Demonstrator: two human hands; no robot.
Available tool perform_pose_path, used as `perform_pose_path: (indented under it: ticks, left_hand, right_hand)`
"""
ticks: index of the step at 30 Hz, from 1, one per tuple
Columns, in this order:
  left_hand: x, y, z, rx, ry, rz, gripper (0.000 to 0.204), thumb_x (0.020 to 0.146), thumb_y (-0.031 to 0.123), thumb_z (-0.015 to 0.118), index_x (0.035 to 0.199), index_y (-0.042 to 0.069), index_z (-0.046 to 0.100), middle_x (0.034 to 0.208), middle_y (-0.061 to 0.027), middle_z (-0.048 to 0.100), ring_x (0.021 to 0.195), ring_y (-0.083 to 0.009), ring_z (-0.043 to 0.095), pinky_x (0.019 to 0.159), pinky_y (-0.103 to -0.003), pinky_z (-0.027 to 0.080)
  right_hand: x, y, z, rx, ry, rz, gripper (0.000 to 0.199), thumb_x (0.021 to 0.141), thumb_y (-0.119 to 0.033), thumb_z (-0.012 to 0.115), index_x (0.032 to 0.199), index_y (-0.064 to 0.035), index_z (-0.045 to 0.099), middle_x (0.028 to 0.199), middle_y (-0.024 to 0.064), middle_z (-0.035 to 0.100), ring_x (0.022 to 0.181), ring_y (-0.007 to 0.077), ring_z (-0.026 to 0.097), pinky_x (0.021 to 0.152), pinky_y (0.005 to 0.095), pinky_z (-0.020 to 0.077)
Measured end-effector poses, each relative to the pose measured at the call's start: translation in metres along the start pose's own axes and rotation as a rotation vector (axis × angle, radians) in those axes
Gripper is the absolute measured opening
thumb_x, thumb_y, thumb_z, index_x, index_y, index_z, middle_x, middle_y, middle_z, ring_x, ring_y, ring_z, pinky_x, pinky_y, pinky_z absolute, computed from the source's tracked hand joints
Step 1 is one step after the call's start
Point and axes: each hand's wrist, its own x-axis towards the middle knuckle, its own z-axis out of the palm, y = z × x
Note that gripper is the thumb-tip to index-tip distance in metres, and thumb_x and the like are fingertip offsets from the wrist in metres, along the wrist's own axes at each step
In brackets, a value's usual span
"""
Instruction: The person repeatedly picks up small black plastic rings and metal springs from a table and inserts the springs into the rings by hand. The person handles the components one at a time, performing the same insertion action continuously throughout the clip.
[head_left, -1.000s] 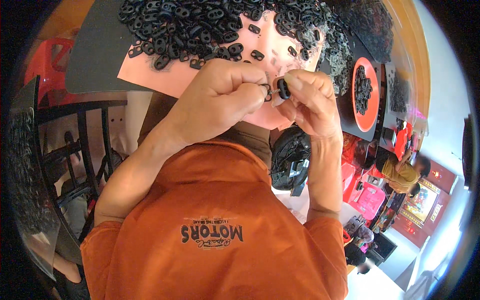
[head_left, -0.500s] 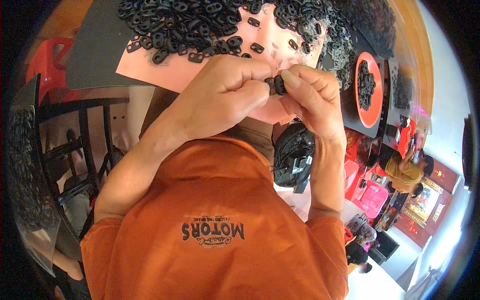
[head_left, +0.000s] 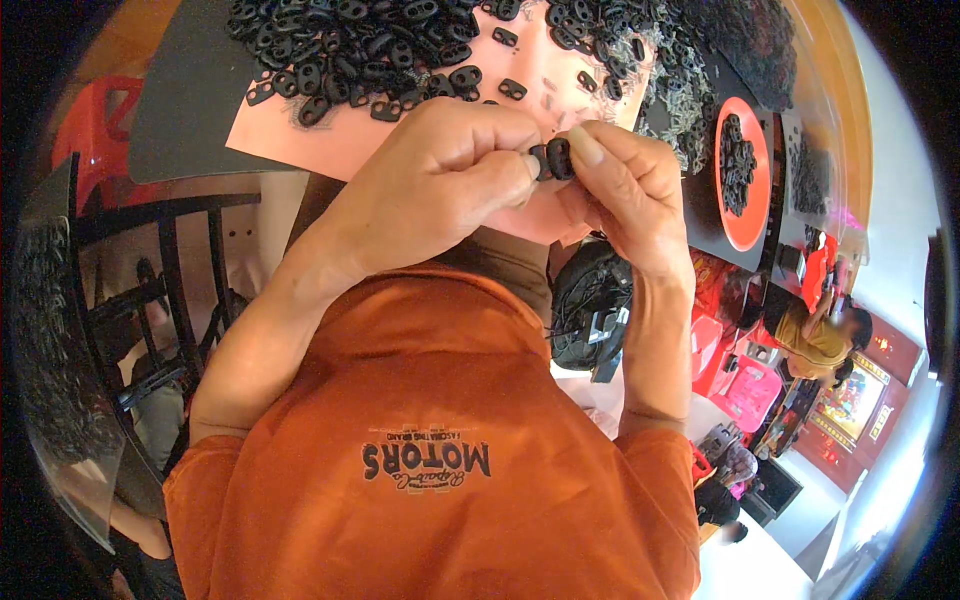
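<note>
My left hand [head_left: 440, 170] and my right hand [head_left: 640, 190] meet above the front of a pink sheet [head_left: 275, 135]. Between their fingertips is a small black plastic cord lock [head_left: 560, 158], pinched by my right thumb and fingers. My left thumb and curled fingers close on its left end, where a smaller black part [head_left: 540, 157] shows; I cannot tell whether the two are joined. Beyond my hands lies a large heap of similar black cord locks [head_left: 340, 50], with a few loose ones [head_left: 512, 89] scattered on the sheet.
Small silvery springs [head_left: 690, 135] are piled to the right of the sheet. A red-orange plate [head_left: 733, 238] of small black parts stands farther right. At the left are a red chair [head_left: 95, 120] and a black metal frame [head_left: 170, 260]. Another person [head_left: 815, 345] is in the right background.
Both hands have shifted slightly, still holding the cord lock together. My left thumb tip now shows more plainly against the black parts. The heap looks the same.
</note>
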Motion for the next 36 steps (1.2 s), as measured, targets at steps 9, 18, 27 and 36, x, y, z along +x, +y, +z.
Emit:
perform_pose_path:
  ticks: [9,18,27,36]
  left_hand:
    - [-0.001,-0.004,0.002,-0.013,0.032,0.008,0.023,0.087,0.018,0.047,0.070,0.004,0.052,0.061,0.0034,0.045,0.054,-0.0041,0.041,0.048,-0.021,0.033]
    - [0.000,0.000,0.004,-0.024,0.088,0.008,0.022,0.087,0.017,0.048,0.071,0.003,0.055,0.060,0.0051,0.046,0.053,-0.0029,0.040,0.047,-0.020,0.035]
    - [0.002,0.003,0.001,-0.101,0.115,-0.031,0.019,0.083,0.016,0.051,0.073,0.002,0.059,0.056,0.0077,0.045,0.047,-0.0004,0.037,0.041,-0.018,0.026]
    - [0.002,0.014,0.001,-0.103,0.090,-0.040,0.028,0.084,0.020,0.050,0.060,0.006,0.051,0.052,0.0051,0.041,0.043,-0.0029,0.036,0.038,-0.021,0.025]
  right_hand:
    - [-0.003,-0.001,0.010,-0.050,0.073,-0.035,0.031,0.095,-0.022,0.049,0.070,-0.0035,0.053,0.057,-0.0044,0.043,0.053,0.0028,0.037,0.045,0.0208,0.0302]
    - [0.004,0.000,0.012,-0.621,0.196,-0.388,0.014,0.086,-0.014,0.060,0.081,-0.0009,0.059,0.060,0.0034,0.050,0.052,0.0139,0.051,0.047,0.0293,0.0401]
    - [0.002,-0.003,0.018,-0.935,0.227,-0.559,0.036,0.069,-0.016,0.073,0.099,-0.0018,0.059,0.070,0.0078,0.053,0.057,0.0210,0.058,0.049,0.0308,0.0483]
    - [0.000,-0.010,0.006,-0.929,0.022,-0.600,0.036,0.070,-0.015,0.072,0.100,-0.0018,0.057,0.071,0.0094,0.053,0.057,0.0246,0.057,0.049,0.0341,0.0471]
